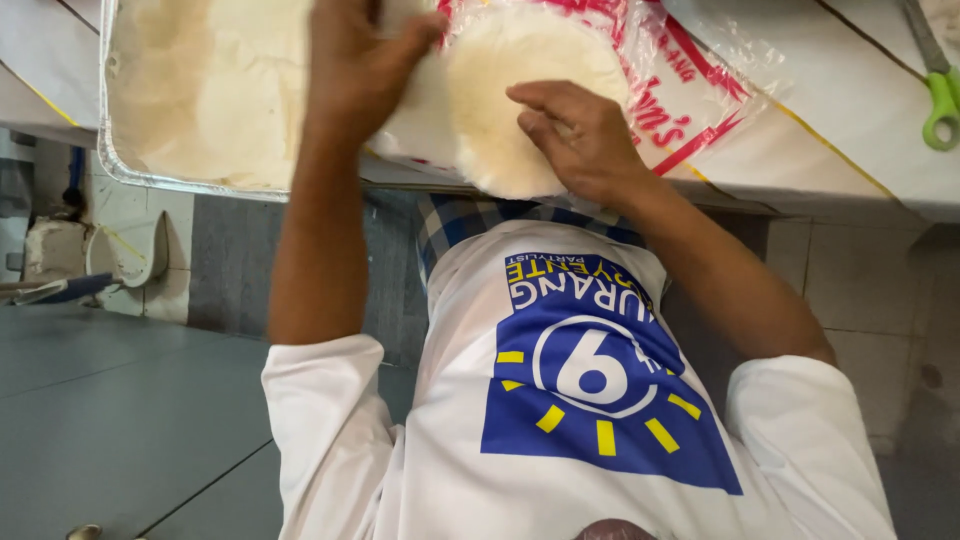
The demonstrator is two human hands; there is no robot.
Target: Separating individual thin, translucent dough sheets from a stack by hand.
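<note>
Head view looks straight down the person's torso to a counter edge. A stack of round white wrappers point(520, 90) lies partly out of a clear plastic bag with red print point(680, 90), overhanging the near edge of the counter point(850, 110).

Right hand point(580, 135): fingers loosely bent, fingertips pressing down on the top wrapper near its right edge; nothing is enclosed in the palm. Left hand point(355, 65): curled over the left rim of the stack, gripping the edge of a sheet between thumb and fingers (the exact pinch point is hidden by the back of the hand).

Procedure for separating one sheet, as judged from this position:
1. Keep the right fingertips flat and light, so the lower sheets are held still without denting.
2. Lift with the left hand at the rim only, peeling slowly; thin sheets of this kind will probably tear if pulled quickly.
3. Support the overhanging part, since it could sag or slip off the counter.

A foil tray point(115, 160) holding pale sheets sits just left of the stack, beside the left hand. Green-handled scissors point(940, 100) lie well apart at far right.
</note>
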